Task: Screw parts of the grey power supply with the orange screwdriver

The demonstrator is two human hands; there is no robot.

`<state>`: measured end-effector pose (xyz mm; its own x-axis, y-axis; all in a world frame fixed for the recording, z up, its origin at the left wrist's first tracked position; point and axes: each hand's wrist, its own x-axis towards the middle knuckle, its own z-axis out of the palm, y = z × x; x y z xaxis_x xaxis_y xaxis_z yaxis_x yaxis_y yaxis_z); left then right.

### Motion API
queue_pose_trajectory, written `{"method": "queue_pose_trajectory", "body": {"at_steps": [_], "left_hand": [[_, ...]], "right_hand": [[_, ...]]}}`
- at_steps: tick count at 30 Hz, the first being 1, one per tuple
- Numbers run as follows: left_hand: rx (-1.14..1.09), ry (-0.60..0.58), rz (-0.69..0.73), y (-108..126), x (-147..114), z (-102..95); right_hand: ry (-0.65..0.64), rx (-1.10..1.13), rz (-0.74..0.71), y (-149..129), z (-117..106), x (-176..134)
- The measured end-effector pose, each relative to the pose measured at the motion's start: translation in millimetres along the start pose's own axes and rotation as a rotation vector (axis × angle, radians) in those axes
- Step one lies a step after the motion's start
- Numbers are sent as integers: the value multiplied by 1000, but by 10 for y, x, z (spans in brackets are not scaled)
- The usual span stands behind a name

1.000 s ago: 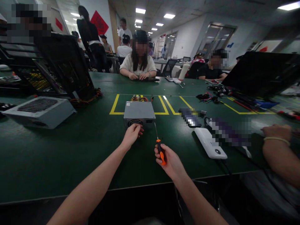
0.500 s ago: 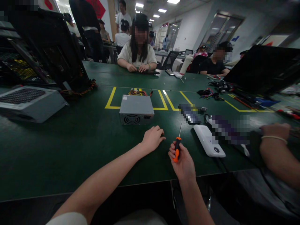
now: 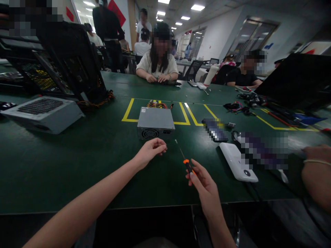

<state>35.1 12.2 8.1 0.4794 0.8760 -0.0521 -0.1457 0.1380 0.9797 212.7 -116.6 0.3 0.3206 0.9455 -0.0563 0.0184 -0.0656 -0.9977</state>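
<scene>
My right hand (image 3: pixel 203 181) is closed around the handle of a screwdriver (image 3: pixel 189 167) with an orange and black grip. Its thin shaft points up and to the left, and a small pale bit shows at the tip. Close by, my left hand (image 3: pixel 153 150) has its fingers curled together above the table; whatever may be between them is too small to make out. Just beyond the left hand, a grey power supply unit (image 3: pixel 156 119) rests on the table, its fan grille and socket facing me and its coloured cables behind it.
The green table (image 3: pixel 108 165) carries yellow tape lines. On the left stand another power supply (image 3: pixel 43 113) and an open black computer case (image 3: pixel 69 65). A phone (image 3: pixel 214 130) and a white power bank (image 3: pixel 238 162) lie to the right, near a neighbour's arm (image 3: pixel 318 172). A person sits opposite.
My left hand has moved left, and its fingers have drawn together near the power supply. The screwdriver has swung from nearly upright to leaning left. The view has shifted slightly.
</scene>
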Motion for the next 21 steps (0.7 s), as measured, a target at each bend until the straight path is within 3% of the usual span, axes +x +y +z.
{"method": "queue_pose_trajectory", "body": {"at_steps": [4,6,9,16,21], "left_hand": [[-338,10,-148,53,-140,-126],[-444,-34,-157,76,-183,-142],[-548,-105,-134,111,-215,-155],[-577,-220,-131,118,-240,-139],[-613,-295,-114,77,-245,-122]], "right_hand": [[129,-314,-262,-152,-33,-162],[157,-406,-467,-246,-17,-246],[148,-442,-631,-386,62,-341],[258,-419,-643,-537,267,-386],[203,-426,-651,-477,228,-366]]}}
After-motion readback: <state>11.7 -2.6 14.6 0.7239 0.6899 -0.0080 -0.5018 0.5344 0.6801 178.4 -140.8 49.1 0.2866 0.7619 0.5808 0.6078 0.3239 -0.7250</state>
